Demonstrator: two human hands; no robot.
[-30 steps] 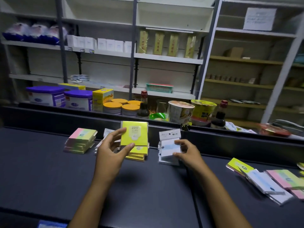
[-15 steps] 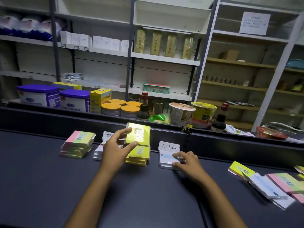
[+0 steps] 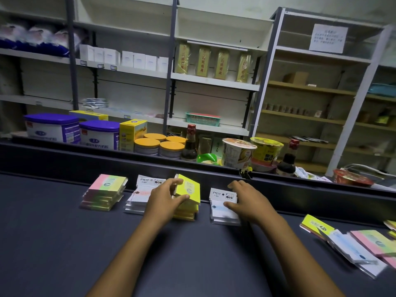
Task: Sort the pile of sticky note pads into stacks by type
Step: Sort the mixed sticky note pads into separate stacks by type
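Note:
Along the far side of the dark counter (image 3: 192,254) stand several stacks of sticky note pads. A pink-and-green stack (image 3: 105,191) is furthest left, then a white stack with red print (image 3: 139,197). My left hand (image 3: 165,198) pinches a yellow pad (image 3: 189,188) lying tilted on top of the yellow stack (image 3: 186,211). My right hand (image 3: 249,202) rests on the white-and-blue stack (image 3: 222,207), fingers curled over its right side. An unsorted pile (image 3: 353,243) of yellow, white and pink pads lies at the right.
A raised black rail (image 3: 128,166) borders the counter's far side. Behind it stand tubs (image 3: 53,127), a yellow box (image 3: 132,133), orange-lidded jars (image 3: 158,144), sauce bottles (image 3: 189,144) and noodle cups (image 3: 237,152). Shelving fills the background.
My left hand lowered the yellow pad from upright in the air down onto the yellow stack. My right hand laid its white-and-blue pad flat on its stack and stayed on it.

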